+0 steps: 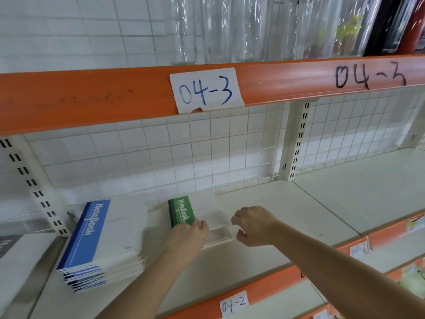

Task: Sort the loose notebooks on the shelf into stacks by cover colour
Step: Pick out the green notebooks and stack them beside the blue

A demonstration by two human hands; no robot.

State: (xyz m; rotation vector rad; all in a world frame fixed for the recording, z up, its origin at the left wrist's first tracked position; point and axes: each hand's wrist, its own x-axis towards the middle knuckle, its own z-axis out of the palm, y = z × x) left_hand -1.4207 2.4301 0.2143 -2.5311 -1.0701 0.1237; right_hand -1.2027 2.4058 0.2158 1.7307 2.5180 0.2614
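Green cover band and white page area mark the top notebook of the green stack [184, 214], which lies flat on the cream shelf [287, 210] near the wire-grid back. The left hand [187, 236] rests on the near edge of that stack, fingers bent down over the green band and touching it; whether it truly grips the notebook I cannot tell. The right hand [254, 226] hovers just beside the stack's right edge, fingers loosely curled downward and holding nothing. To the left, well apart from the green one, the blue stack [96, 245] sits on the same shelf, its layers fanned unevenly at the near corner, the top cover reading "NoteBook" on a blue band. At the far left edge a grey-covered notebook [9, 246] shows only in part. Above, an orange rail [92, 97] carries a paper label [205, 90] reading "04-3". Below, a smaller tag [234, 303] reads "04-2".
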